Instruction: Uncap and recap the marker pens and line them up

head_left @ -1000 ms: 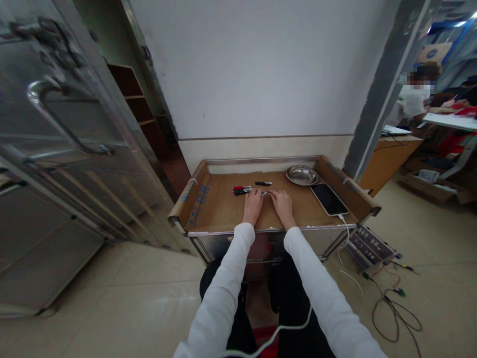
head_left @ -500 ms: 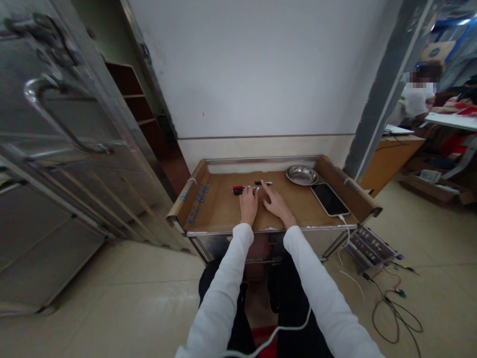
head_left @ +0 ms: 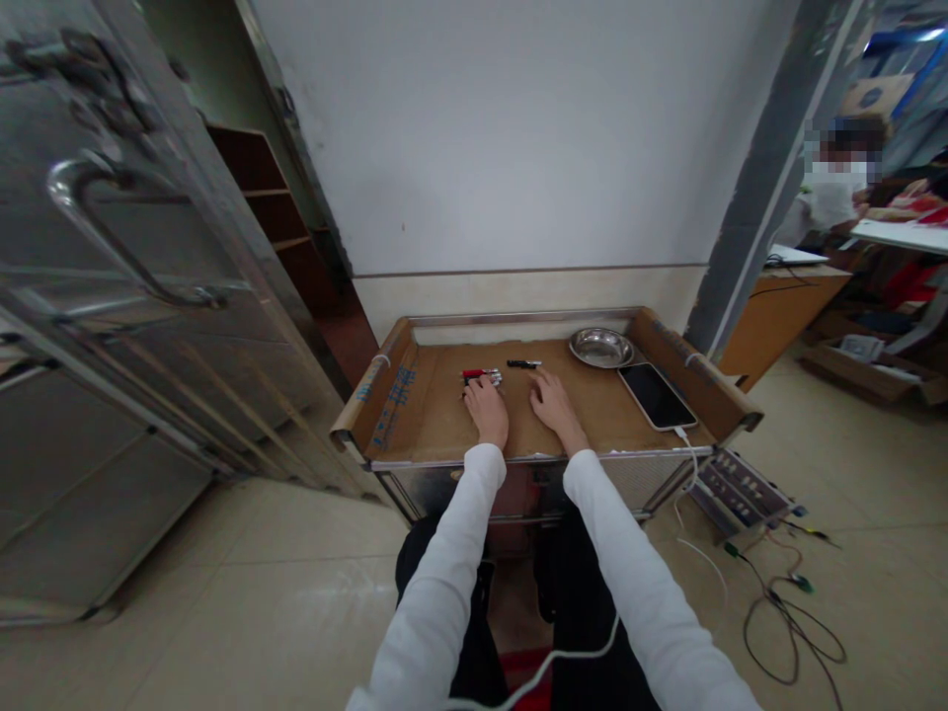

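Observation:
My left hand [head_left: 487, 412] lies palm down on the cardboard-lined cart top, its fingers stretched forward and slightly apart. Its fingertips rest at the near side of a small group of pens with red [head_left: 471, 374] and black parts, and partly cover them. Whether the fingers press on a pen is too small to make out. To the right, my right hand [head_left: 555, 408] is open with nothing visible in it, fingers pointing forward. Just beyond its fingertips lies a single black pen [head_left: 522, 364] with a whitish right end, apart from the group.
A round metal dish [head_left: 600, 348] sits at the back right of the cart. In front of it lies a phone [head_left: 656, 396] with a white cable [head_left: 693, 464]. Raised cardboard sides [head_left: 374, 385] border the top. A person [head_left: 835, 197] sits far right.
My left hand has shifted slightly left, and its fingers have spread over the pen group. My right hand has drawn back from the single black pen, its pointing finger no longer over it.

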Available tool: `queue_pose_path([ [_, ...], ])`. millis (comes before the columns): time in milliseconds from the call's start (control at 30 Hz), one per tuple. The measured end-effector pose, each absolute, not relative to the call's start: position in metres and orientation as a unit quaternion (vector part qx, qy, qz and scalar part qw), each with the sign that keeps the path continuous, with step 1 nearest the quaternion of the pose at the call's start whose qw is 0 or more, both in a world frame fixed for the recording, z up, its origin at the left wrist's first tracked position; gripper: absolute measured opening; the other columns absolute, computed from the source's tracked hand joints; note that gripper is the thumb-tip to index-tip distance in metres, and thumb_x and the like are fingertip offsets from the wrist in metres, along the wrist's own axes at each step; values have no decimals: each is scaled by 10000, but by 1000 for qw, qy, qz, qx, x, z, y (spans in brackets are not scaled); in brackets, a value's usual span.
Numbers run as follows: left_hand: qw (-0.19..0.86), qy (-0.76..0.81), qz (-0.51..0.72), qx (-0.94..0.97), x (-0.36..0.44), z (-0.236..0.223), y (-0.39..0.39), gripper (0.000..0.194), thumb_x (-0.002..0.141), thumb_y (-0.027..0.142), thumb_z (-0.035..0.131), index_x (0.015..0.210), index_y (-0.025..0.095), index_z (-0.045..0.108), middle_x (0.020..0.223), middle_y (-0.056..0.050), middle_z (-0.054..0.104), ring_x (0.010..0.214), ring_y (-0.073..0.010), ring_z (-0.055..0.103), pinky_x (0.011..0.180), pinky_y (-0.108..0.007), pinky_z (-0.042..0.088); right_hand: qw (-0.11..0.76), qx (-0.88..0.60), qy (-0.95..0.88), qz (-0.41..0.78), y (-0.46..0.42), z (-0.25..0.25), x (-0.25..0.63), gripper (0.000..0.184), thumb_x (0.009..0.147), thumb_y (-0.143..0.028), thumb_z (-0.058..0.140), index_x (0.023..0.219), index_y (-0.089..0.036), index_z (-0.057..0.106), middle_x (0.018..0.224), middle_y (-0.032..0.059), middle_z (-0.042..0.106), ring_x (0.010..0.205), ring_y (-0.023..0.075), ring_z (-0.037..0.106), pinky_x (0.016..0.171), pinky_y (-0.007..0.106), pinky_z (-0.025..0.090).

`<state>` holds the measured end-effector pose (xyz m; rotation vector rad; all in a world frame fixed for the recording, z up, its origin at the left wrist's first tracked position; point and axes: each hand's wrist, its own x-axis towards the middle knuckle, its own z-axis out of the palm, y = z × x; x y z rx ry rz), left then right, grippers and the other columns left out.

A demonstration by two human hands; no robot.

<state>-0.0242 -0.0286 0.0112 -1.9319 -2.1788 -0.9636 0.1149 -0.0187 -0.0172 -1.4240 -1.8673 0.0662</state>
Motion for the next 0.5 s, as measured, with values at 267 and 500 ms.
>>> queue_pose_path([
  [267, 47, -695, -292, -655, -23, 12, -25, 319, 915, 77, 260, 1099, 77, 521, 1097, -191, 555, 1026, -251, 550, 877, -371, 451, 332, -595, -732, 4, -17, -18, 116, 323, 866, -155, 404, 1102, -120, 623, 1147, 138, 598, 1074, 229, 497, 985, 380, 386],
  [500, 41, -626, -285, -725, -23, 7, -27, 312, 877, 60, 299, 1060, 96, 549, 1066, -170, 571, 1009, -246, 545, 892, -379, 435, 293, -622, -726, -13, -18, -13, 114, 283, 873, -173, 434, 1084, -129, 617, 1098, 121, 601, 1007, 232, 494, 935, 349, 381],
])
